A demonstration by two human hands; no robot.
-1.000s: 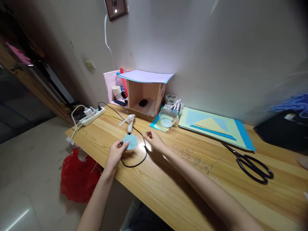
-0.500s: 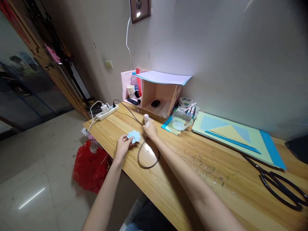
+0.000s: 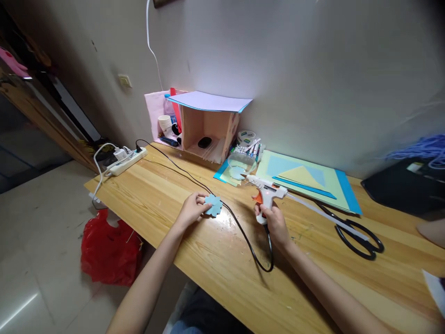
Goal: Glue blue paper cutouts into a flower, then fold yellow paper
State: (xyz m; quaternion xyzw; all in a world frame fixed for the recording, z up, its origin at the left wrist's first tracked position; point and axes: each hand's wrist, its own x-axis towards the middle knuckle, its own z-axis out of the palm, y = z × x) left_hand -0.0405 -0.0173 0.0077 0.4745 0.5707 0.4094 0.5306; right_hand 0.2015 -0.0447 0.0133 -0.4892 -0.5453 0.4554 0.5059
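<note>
A light blue paper flower [image 3: 213, 206] is pinched at its left side by my left hand [image 3: 192, 209], just above the wooden table. My right hand [image 3: 274, 223] is wrapped around the handle of a white hot glue gun [image 3: 267, 189] with an orange trigger. Its nozzle points left, toward a clear plastic bowl [image 3: 242, 163]. A long translucent glue stick [image 3: 327, 215] sticks out of the back of the gun, over a pair of black-handled scissors [image 3: 359, 238]. From the handle, a black cord [image 3: 243, 234] loops down and runs left behind the flower.
A power strip [image 3: 127, 161] lies at the table's left end. Behind stands a box shelf [image 3: 208, 125] with cups and a bottle beside it. Coloured paper sheets [image 3: 342, 185] are stacked by the wall. A red plastic bag [image 3: 107, 250] hangs below. At far right another person's arm [image 3: 431, 233] shows.
The view has swung right. My right hand has brought the glue gun to the right, turned side-on with its nozzle pointing left. My left hand still pinches the paper flower.
</note>
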